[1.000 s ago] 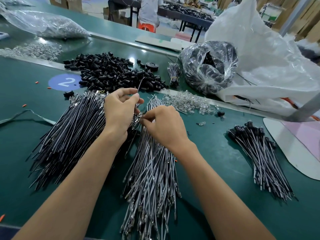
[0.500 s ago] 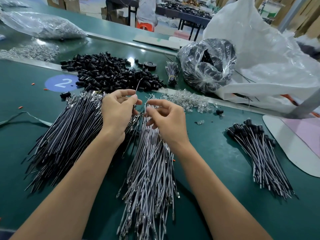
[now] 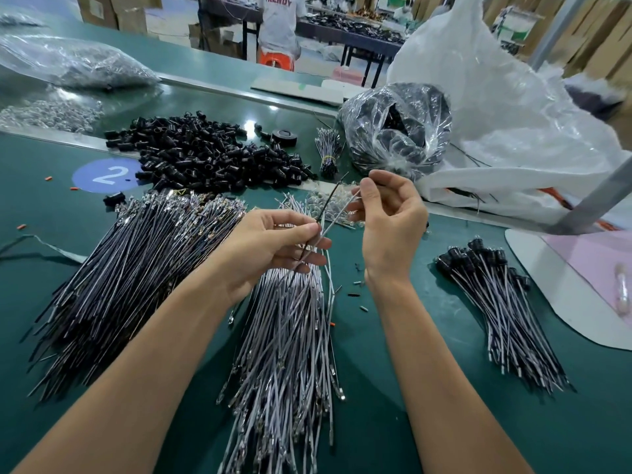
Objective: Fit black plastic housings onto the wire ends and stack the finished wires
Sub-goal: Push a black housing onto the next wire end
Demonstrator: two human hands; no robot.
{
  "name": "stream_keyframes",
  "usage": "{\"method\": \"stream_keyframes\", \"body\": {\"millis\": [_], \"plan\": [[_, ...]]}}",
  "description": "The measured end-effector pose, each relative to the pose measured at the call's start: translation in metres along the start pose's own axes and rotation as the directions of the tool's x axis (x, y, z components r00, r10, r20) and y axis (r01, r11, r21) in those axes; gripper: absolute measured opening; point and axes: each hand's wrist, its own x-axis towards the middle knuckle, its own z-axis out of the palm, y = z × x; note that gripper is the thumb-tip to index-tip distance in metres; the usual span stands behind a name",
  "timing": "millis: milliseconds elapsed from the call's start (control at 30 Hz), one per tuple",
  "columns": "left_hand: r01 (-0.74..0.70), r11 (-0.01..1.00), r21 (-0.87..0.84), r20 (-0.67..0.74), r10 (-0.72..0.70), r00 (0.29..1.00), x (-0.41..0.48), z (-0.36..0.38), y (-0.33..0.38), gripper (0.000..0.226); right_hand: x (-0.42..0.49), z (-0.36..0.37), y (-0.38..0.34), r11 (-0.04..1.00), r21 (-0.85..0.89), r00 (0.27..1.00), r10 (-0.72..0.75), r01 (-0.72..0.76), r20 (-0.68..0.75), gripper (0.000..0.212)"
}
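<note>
Wires come first: I judge this to be the pairing step, before any housing goes on. My left hand [image 3: 273, 244] pinches one black wire [image 3: 333, 196] and one white wire [image 3: 337, 215] together between thumb and fingers, above the white wire pile [image 3: 290, 354]. My right hand [image 3: 390, 230], at three o'clock from the left, pinches the white wire's upper end with thumb and forefinger, the other fingers loosely curled.

Next I would need to level both ends, then reach to eleven o'clock for one piece from the black housings [image 3: 205, 155] and push it on. The finished stack [image 3: 506, 302] lies at four o'clock, the black wire pile [image 3: 130, 268] at nine o'clock.

The terminals on the held ends are too small to make out, and my left fingers cover the stretch they grip.
</note>
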Motion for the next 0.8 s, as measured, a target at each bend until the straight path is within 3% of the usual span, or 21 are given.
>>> {"method": "stream_keyframes", "body": {"millis": [133, 400, 600, 700, 800], "plan": [[-0.022, 1.0, 0.021, 0.024, 0.022, 0.999, 0.0, 0.0, -0.003, 0.028, 0.0, 0.0, 0.002, 0.999, -0.021, 1.0, -0.028, 0.028, 0.004, 0.008], [-0.04, 0.999, 0.014, 0.0, 0.04, 0.999, 0.002, 0.004, -0.008, 0.024, -0.008, 0.007, 0.002, 0.998, -0.06, 1.0, -0.014, 0.013, -0.023, 0.007], [-0.056, 0.998, 0.036, -0.083, 0.059, 0.995, 0.002, 0.005, -0.006, 0.015, -0.014, 0.0, -0.002, 0.978, -0.068, 0.935, 0.209, -0.197, 0.288, 0.01], [-0.091, 0.994, 0.063, -0.068, 0.095, 0.993, 0.0, 0.009, -0.005, 0.014, -0.011, -0.011, -0.008, 0.966, -0.001, 0.928, 0.249, -0.259, 0.275, 0.011], [-0.22, 0.923, 0.317, -0.163, 0.281, 0.946, 0.002, 0.008, -0.008, 0.01, 0.006, -0.038, -0.013, 0.937, 0.137, 0.93, 0.284, -0.32, 0.233, 0.005]]}}
